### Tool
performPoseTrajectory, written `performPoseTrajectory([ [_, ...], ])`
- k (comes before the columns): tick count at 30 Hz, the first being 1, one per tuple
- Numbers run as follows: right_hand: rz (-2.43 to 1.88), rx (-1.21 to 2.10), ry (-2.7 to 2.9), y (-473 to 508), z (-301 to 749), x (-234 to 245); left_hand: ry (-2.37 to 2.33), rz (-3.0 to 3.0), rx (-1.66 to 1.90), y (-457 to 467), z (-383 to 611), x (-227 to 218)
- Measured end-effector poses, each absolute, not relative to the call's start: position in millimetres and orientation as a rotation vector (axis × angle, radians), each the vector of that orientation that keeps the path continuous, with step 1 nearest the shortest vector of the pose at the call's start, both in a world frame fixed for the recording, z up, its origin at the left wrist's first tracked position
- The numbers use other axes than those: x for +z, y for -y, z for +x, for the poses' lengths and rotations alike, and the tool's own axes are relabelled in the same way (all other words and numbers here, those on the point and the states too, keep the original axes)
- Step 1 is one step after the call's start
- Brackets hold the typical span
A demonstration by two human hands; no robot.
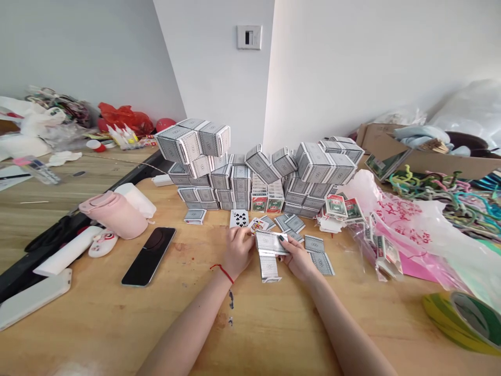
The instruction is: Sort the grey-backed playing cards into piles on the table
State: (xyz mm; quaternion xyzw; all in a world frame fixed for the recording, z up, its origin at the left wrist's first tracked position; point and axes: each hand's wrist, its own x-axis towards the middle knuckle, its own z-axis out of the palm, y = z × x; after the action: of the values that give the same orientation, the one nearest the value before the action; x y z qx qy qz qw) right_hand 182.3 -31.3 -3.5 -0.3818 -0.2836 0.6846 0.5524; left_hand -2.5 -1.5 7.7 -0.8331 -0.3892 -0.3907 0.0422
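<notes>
Both my hands meet at the middle of a wooden table (274, 324). My left hand (237, 251), with a red string at the wrist, pinches the left end of a grey-patterned pack of cards (271, 242). My right hand (298, 258) grips the same pack from the right, fingers curled round it. A card box (268, 267) with an open flap lies flat just under the pack. Loose cards lie beyond my hands: a nine of spades (238, 218), a face card (258, 224) and several face-down cards (319, 255).
A tall heap of grey card boxes (250, 172) stands against the wall. On the left lie a black phone (149, 255), a pink bottle (114, 214) and white cases. A pink plastic bag (395, 224) and a tape roll (465, 316) sit on the right.
</notes>
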Motion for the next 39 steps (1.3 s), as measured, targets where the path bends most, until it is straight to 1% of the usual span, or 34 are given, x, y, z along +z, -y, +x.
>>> performPoseTrajectory([
  [5, -0.858, 1.642, 0.590, 31.6, 185.4, -2.0, 0.845, -2.688, -1.219, 5.5, 3.7, 3.9],
  [7, -0.856, 1.629, 0.581, 31.3, 184.8, -1.8, 0.818, -2.728, -1.264, 5.1, 5.2, 2.1],
  [12, -0.895, 1.510, 0.633, 30.6, 181.2, -2.5, 1.083, -2.897, -1.382, 1.4, 6.3, -0.5],
  [20, -1.061, 1.275, 0.807, 31.8, 175.9, -5.9, 1.724, -3.078, -1.997, -6.9, -1.1, 2.2],
  [23, -1.157, 1.170, 0.904, 32.0, 175.2, -8.9, 1.887, -3.177, -2.067, -4.7, 1.7, 4.1],
  [26, -1.187, 1.151, 0.922, 32.2, 175.1, -9.9, 1.914, -3.244, -2.124, -3.1, 6.4, 3.6],
  [30, -1.214, 1.143, 0.808, 32.1, 177.6, -8.6, 2.061, -3.066, -2.326, -8.6, 6.7, 0.1],
  [34, -1.225, 1.005, 0.736, 32.3, 184.5, -7.4, 2.170, -2.794, -2.558, -14.9, 3.5, -1.6],
  [36, -1.186, 0.962, 0.698, 32.6, 188.0, -6.8, 2.184, -2.751, -2.598, -16.0, 3.1, -2.1],
  [39, -1.113, 0.983, 0.642, 32.6, 191.1, -5.6, 2.201, -2.721, -2.619, -16.9, 3.3, -4.3],
])
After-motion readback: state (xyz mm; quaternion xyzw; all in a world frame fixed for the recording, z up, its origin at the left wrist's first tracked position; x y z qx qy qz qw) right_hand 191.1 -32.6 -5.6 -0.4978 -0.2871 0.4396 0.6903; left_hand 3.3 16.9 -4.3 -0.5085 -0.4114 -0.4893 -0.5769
